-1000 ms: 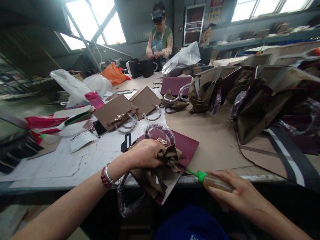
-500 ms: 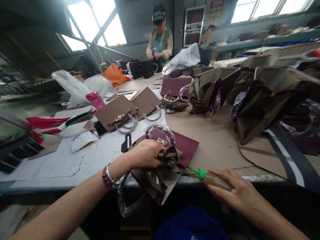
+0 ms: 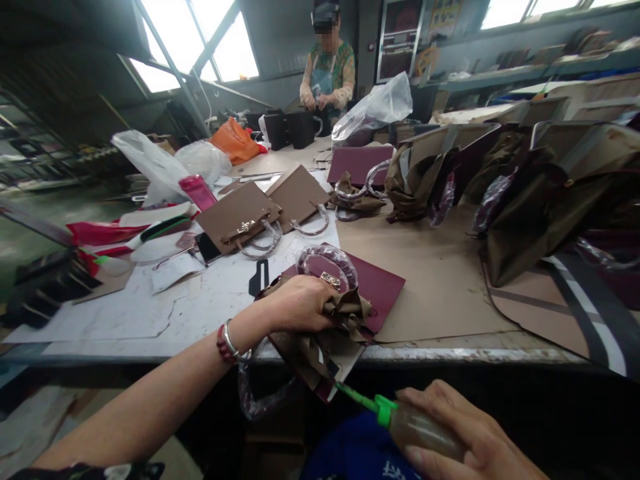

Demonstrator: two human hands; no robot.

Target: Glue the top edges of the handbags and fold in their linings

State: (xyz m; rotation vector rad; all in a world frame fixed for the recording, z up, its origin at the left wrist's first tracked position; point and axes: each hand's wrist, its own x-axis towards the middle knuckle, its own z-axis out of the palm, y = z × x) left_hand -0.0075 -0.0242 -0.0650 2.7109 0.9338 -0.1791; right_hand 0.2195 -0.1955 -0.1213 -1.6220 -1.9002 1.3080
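My left hand [image 3: 305, 301] is closed on the bunched brown lining of a maroon handbag [image 3: 383, 287] at the table's front edge. One plastic-wrapped handle loops up behind that hand; the other hangs below the edge. A metal clasp shows just beyond my fingers. In my right hand [image 3: 450, 427] is a squeeze bottle [image 3: 417, 427] with a green cap and a long thin green nozzle, holding a brownish liquid. Its nozzle tip meets or nearly meets the bag's lower edge; contact is hard to tell.
Two taupe handbags [image 3: 240, 213] lie beyond my left hand, near a pink bottle [image 3: 197, 192]. Several part-made bags [image 3: 550, 193] crowd the right side. A black strap piece [image 3: 259, 279] lies by the maroon bag. Across the table stands a person [image 3: 327, 73] handling black bags.
The nozzle has moved from the bag's right corner, down and left to its lower edge. My left hand keeps its grip. The whole view has shifted slightly.
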